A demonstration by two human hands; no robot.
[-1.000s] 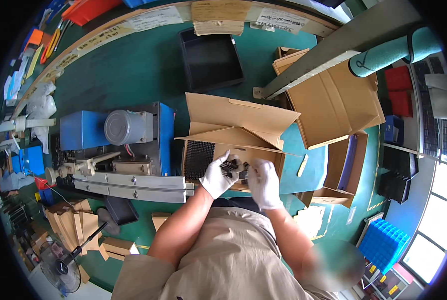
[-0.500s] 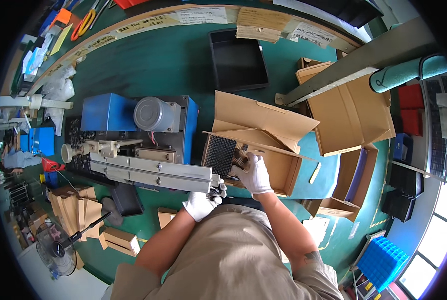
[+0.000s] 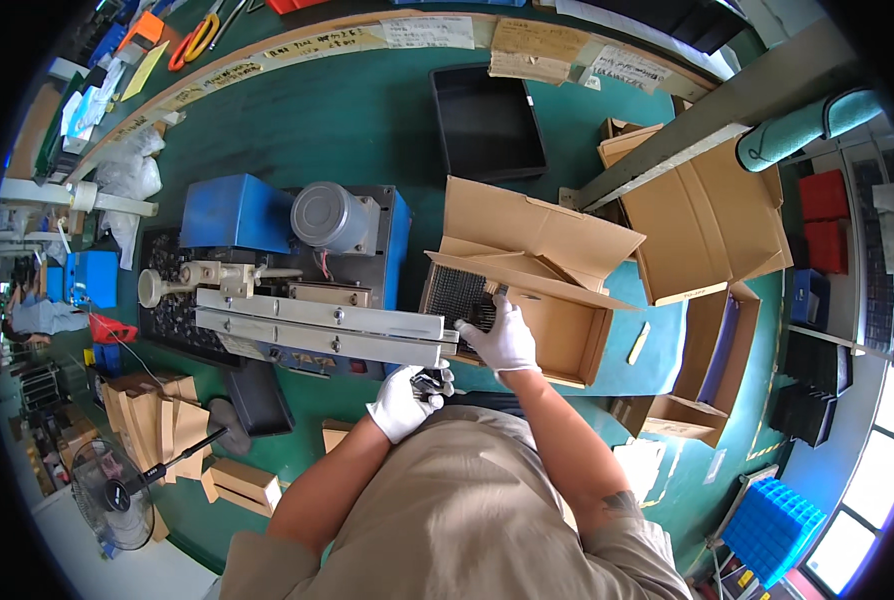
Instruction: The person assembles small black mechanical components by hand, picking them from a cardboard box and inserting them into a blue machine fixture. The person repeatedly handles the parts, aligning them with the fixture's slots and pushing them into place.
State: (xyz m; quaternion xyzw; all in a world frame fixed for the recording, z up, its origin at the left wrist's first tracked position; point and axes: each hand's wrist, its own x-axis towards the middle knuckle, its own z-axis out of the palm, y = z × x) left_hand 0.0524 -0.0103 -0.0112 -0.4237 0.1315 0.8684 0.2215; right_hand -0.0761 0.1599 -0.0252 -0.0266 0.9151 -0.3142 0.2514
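My left hand [image 3: 403, 402], in a white glove, is closed around several small dark, shiny parts [image 3: 429, 382] just below the right end of two long metal rails [image 3: 317, 333]. The rails run along the front of a bench machine with a blue housing [image 3: 235, 212] and a round grey motor [image 3: 328, 216]. My right hand [image 3: 505, 340], also gloved, reaches into an open cardboard box [image 3: 574, 345]. Its thumb and fingers are around small dark pieces [image 3: 484, 316], beside a tight grid of black parts [image 3: 455, 293] in the box's left part. Their exact kind is too small to tell.
Behind the box lies a black tray [image 3: 489, 125] on the green table. At the right stand another open cardboard box [image 3: 702, 360] and a slanted metal post [image 3: 667, 165]. A fan [image 3: 112, 495] and folded cartons [image 3: 152, 420] are at the lower left.
The view has shifted slightly, so the bench things appear farther right. My right hand stays at the grid of parts, its fingers now around dark pieces. My left hand keeps its hold near the rail end.
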